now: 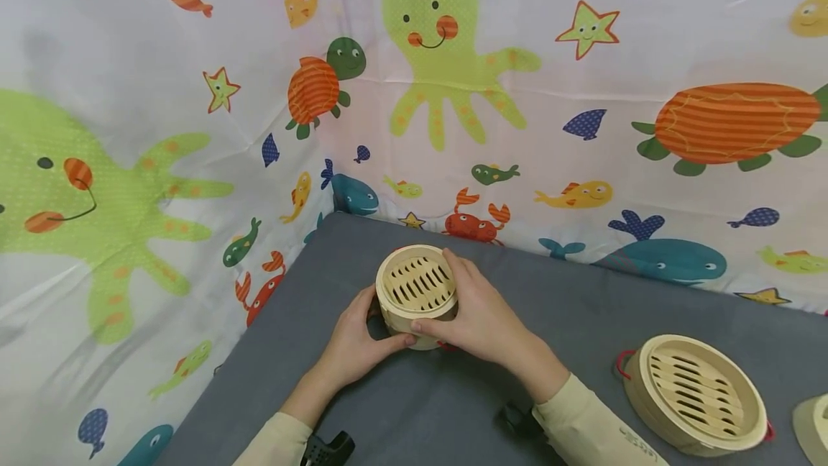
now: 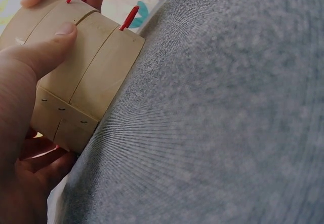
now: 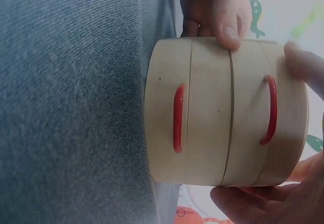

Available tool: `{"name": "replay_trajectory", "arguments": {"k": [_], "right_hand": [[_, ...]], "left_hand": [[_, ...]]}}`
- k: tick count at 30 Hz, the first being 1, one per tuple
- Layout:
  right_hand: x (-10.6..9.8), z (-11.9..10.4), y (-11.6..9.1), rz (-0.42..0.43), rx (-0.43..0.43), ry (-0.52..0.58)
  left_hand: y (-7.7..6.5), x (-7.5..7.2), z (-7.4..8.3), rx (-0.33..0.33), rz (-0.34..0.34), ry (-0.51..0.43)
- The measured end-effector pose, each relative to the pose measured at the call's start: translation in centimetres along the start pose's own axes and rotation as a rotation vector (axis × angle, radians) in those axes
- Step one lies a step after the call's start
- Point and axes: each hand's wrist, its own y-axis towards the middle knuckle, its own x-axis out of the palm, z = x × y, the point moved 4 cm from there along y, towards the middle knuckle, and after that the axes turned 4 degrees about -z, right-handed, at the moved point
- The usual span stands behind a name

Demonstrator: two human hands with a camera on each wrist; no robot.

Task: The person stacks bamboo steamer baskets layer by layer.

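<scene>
The left hand point(image 1: 354, 342) grasps the stack point(image 1: 417, 286) from its left, thumb across the near wall close to the seam and fingers wrapped round the far left side. The stack is directly between the two hands, slats upward, at the grey table point(image 1: 401, 408); whether its base touches the surface is hard to tell. To its right, the right hand point(image 1: 485, 311) grasps the upper tier, thumb on the near edge and fingers at the far right rim.

The stack counts two tiers. Three staples point(image 2: 62, 109) pin the wall on the left hand's side, and two red handles point(image 3: 274, 110) face the right wrist camera, one per tier. Well apart to the right sits one wider steamer point(image 1: 695, 394), with two red handles, one at either side. Just beside it, one more steamer point(image 1: 811, 423) is cut off by the frame edge.

Behind, from left to right, runs a printed curtain point(image 1: 382, 178) with two green octopuses, one at the far left and one near the middle, and two red crabs along its lower part.

The right sleeve point(image 1: 582, 416) bears small dark lettering, too blurred to read.
</scene>
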Motion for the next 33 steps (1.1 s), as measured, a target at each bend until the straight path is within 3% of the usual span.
{"name": "replay_trajectory", "arguments": {"k": [8,14,26,33], "right_hand": [[0.0,0.3,-0.3,-0.009,-0.004,0.042],[-0.9,0.5,-1.3,0.029,-0.010,0.003],[-3.0,1.6,-4.9,0.111,-0.003,-0.081],[-4.5,2.8,-7.0,0.106,0.014,-0.121]], "left_hand": [[-0.1,0.2,-0.1,-0.016,-0.006,0.002],[-0.2,0.2,-0.1,-0.002,-0.006,0.003],[-0.3,0.3,-0.1,0.040,0.003,-0.006],[-0.1,0.2,0.0,0.034,0.010,0.003]]}}
